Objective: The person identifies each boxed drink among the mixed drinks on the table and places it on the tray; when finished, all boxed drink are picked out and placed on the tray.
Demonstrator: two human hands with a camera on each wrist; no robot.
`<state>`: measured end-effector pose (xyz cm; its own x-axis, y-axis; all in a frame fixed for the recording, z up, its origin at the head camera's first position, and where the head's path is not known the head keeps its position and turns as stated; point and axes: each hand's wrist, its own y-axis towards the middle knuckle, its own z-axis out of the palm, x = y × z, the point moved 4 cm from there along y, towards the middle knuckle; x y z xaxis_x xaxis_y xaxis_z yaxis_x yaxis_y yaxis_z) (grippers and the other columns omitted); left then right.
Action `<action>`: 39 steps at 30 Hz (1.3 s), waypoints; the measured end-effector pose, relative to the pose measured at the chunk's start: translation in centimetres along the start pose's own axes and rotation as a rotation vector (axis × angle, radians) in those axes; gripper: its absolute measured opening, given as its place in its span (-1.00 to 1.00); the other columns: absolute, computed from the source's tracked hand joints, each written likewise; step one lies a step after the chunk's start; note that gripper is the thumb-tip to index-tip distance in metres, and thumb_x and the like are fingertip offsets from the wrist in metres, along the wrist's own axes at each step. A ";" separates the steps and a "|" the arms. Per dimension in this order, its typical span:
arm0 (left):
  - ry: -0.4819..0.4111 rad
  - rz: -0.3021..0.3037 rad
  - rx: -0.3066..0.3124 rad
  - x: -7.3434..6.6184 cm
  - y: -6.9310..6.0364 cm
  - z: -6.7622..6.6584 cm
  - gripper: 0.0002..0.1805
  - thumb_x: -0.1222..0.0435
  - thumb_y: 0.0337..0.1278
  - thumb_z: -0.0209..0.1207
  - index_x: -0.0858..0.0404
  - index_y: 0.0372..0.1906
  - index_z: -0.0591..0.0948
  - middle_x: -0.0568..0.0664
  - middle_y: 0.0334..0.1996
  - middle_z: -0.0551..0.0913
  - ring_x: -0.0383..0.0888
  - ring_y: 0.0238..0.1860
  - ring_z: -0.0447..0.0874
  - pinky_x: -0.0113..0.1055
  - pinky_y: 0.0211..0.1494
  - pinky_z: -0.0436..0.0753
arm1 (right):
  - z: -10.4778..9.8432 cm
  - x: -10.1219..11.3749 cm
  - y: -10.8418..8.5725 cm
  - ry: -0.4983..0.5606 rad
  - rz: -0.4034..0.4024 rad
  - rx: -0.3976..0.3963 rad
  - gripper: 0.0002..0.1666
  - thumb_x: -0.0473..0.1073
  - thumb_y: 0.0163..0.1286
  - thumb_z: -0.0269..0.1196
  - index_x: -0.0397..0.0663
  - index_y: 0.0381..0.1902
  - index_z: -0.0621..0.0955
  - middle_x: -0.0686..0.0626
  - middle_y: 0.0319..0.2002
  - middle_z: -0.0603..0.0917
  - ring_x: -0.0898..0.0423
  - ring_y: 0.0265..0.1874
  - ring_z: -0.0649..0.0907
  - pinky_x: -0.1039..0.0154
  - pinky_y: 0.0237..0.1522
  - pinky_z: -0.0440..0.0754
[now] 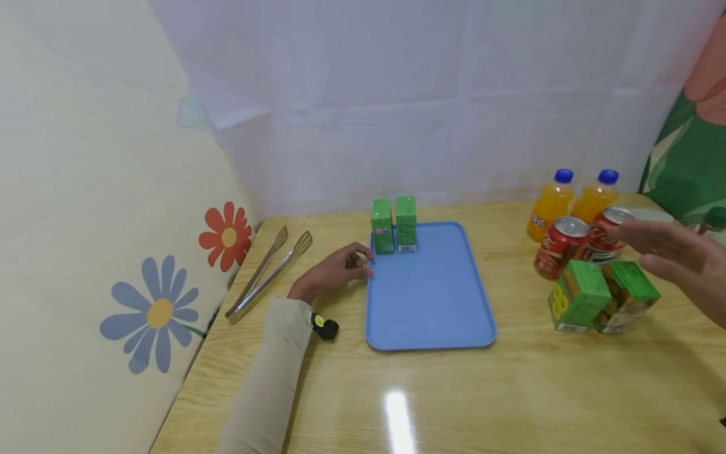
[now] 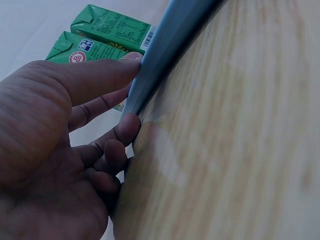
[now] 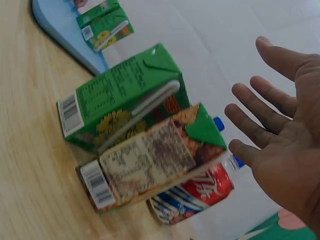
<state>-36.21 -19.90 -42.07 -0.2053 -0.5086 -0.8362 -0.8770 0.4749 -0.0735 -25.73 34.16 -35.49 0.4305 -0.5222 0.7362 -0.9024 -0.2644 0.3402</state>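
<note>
My left hand (image 1: 338, 270) is at the left edge of a blue tray (image 1: 428, 302), its bent fingers and thumb holding the rim, which the left wrist view shows close up. Two green drink cartons (image 1: 406, 224) stand side by side in the tray's far left corner. On the right, my right hand (image 1: 683, 255) hovers with fingers extended and nothing in it. Near it are two more drink cartons, a green one (image 3: 125, 95) and a brown-and-green one (image 3: 155, 160). Red soda cans (image 1: 561, 246) stand just behind those cartons.
Two orange soda bottles (image 1: 549, 205) with blue caps stand behind the cans. Metal tongs (image 1: 266, 274) lie at the table's left side. A dark-capped bottle (image 1: 712, 221) shows at the far right edge. White cloth hangs along the back of the wooden table (image 1: 454, 397).
</note>
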 end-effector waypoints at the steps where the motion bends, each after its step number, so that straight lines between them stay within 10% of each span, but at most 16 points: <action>1: 0.001 0.000 -0.002 0.1 0.0 0.0 -0.57 0.26 0.39 0.24 0.25 0.27 0.47 0.13 -0.20 0.48 0.00 -0.24 0.40 -0.15 -0.18 0.42 | -0.1 -0.3 -0.2 -0.001 -0.009 0.000 -0.38 -0.33 0.60 0.03 -0.05 0.54 0.23 0.09 0.44 0.37 0.36 0.42 0.26 0.59 0.23 0.19; 8: 0.010 -0.006 -0.016 0.4 -0.1 -0.1 -0.62 0.22 0.38 0.25 0.18 0.21 0.50 0.11 -0.21 0.50 0.00 -0.23 0.42 -0.17 -0.18 0.43 | -0.2 -1.6 -1.7 0.024 -0.064 0.021 -0.37 -0.48 0.54 0.02 -0.20 0.51 0.24 0.04 0.43 0.40 0.37 0.40 0.29 0.56 0.25 0.21; 15: 0.001 -0.005 -0.007 0.4 -0.2 0.1 -0.56 0.26 0.39 0.24 0.26 0.28 0.46 0.15 -0.19 0.49 0.01 -0.24 0.40 -0.14 -0.19 0.41 | 0.6 -3.3 -2.9 0.345 -0.177 0.050 -0.33 -0.71 0.40 -0.04 -0.50 0.45 0.18 -0.16 0.45 0.33 0.22 0.42 0.28 0.49 0.24 0.29; 29: -0.005 0.002 -0.003 0.5 -0.2 0.2 -0.62 0.23 0.39 0.24 0.19 0.21 0.49 0.11 -0.22 0.49 0.00 -0.24 0.41 -0.18 -0.18 0.43 | 2.4 -7.5 -4.2 0.069 0.153 0.043 -0.09 -0.38 0.51 0.16 0.14 0.62 0.01 0.24 0.33 0.27 0.54 0.09 0.42 0.57 -0.09 0.48; 39: -0.021 0.015 0.008 0.2 0.0 0.3 -0.61 0.20 0.40 0.24 0.18 0.22 0.48 0.12 -0.22 0.50 -0.02 -0.27 0.42 -0.19 -0.20 0.44 | 2.2 -7.3 -4.2 0.234 0.024 -0.095 -0.14 -0.66 0.30 0.19 -0.09 0.48 0.30 0.24 0.18 0.51 0.41 0.01 0.57 0.52 -0.14 0.55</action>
<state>-36.12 -19.82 -42.36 -0.2094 -0.4865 -0.8482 -0.8704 0.4880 -0.0650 -25.04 37.36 -43.58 0.4030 -0.3227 0.8564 -0.9148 -0.1706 0.3662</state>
